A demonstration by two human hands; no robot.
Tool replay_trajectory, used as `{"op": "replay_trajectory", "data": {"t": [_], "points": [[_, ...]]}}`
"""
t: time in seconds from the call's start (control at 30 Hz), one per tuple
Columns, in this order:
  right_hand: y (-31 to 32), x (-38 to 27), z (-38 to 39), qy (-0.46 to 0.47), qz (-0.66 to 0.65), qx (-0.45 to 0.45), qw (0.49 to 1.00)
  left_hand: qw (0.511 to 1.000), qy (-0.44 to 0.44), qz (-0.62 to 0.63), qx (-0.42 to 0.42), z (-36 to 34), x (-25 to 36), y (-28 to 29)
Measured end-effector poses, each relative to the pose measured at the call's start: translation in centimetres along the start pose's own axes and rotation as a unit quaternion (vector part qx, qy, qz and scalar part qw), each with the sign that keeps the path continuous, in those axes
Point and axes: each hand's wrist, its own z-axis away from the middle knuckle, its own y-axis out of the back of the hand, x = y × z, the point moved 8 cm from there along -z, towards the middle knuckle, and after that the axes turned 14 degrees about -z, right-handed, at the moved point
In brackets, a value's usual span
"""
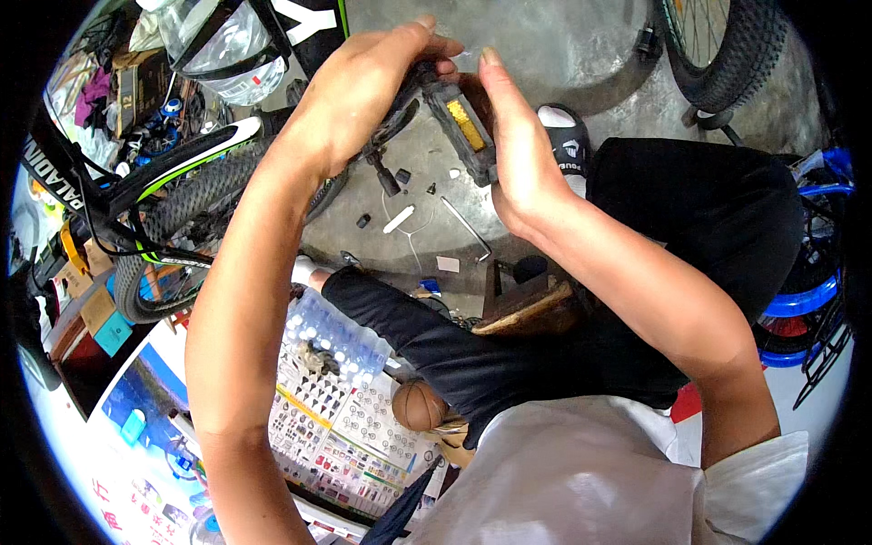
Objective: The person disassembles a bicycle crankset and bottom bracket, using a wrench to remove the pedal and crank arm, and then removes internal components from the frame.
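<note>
We see a loose, pale greyish-white shirt point(581, 477) in softly creased cloth, with a short, wide white sleeve point(761, 481) at the shirt's right side. Beyond the shirt's hem come plain black trousers point(695, 200) with full legs, and farther from the shirt we make out a black slipper point(570, 154) with a white emblem and lettering on its strap, over a white sock point(555, 118). Below the shirt's sleeve, we see the right forearm point(645, 282) bare.

Head view: left fisheye of the pair you wear, looking steeply down from above your shirt point(581, 481). Your left hand point(359, 100) and right hand point(529, 150) sit near the lens, upper centre; the floor point(563, 50) lies farther below. Straight edges bow toward the dark rim.
</note>
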Motion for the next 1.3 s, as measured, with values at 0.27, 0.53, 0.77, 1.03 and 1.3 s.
{"op": "replay_trajectory", "data": {"t": [0.27, 0.53, 0.77, 1.03, 1.3], "points": [[0.1, -0.2, 0.6, -0.018, 0.003, 0.05, 0.999, 0.992, 0.091, 0.058, 0.064, -0.5, 0.1, -0.2], [0.2, -0.8, 0.1, 0.017, 0.032, 0.015, 0.999, 0.974, 0.145, -0.047, 0.167, -1.8, -0.3, 0.5], [0.6, -0.6, 0.5, 0.082, 0.129, 0.058, 0.987, 0.989, -0.126, 0.047, 0.058, -1.1, -0.2, -0.2], [0.9, -0.4, 0.1, 0.083, 0.032, 0.051, 0.995, 0.99, 0.087, 0.103, 0.032, -1.4, -1.0, -1.6], [1.0, -0.2, 0.3, 0.067, 0.011, 0.053, 0.996, 0.986, 0.135, 0.094, 0.03, -1.8, -2.0, -1.8]]}}
